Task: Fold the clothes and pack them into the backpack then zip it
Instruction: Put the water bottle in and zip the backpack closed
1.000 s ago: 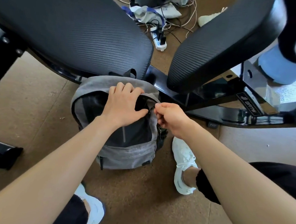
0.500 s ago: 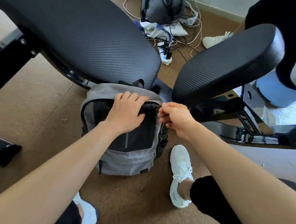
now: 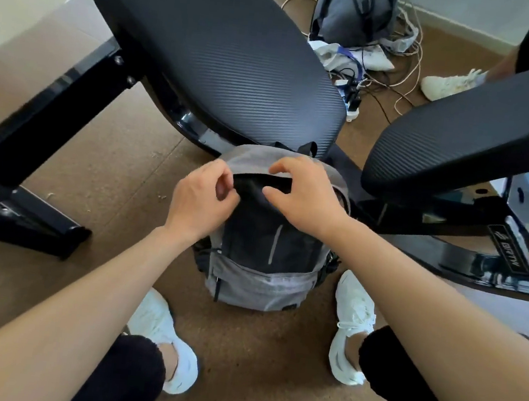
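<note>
A grey backpack (image 3: 260, 289) with a black front panel stands upright on the brown floor between my feet, its top tucked under a black padded bench. My left hand (image 3: 202, 200) pinches the upper left edge of the black panel between thumb and curled fingers. My right hand (image 3: 304, 198) lies over the top middle of the bag, fingers curled over the grey top and thumb pressing the black panel. A dark gap shows along the top seam between my hands. No clothes are visible outside the bag.
Two black padded bench cushions (image 3: 226, 56) (image 3: 473, 130) on a black metal frame (image 3: 32, 156) overhang the bag. Behind them lie a second grey backpack (image 3: 351, 10), tangled cables with a power strip (image 3: 353, 106), and another person's white shoe (image 3: 448, 84). My white shoes (image 3: 352, 327) flank the bag.
My left hand slid from the top middle of the bag to its upper left edge. My right hand moved from the right side to the top middle. The view tilted up slightly.
</note>
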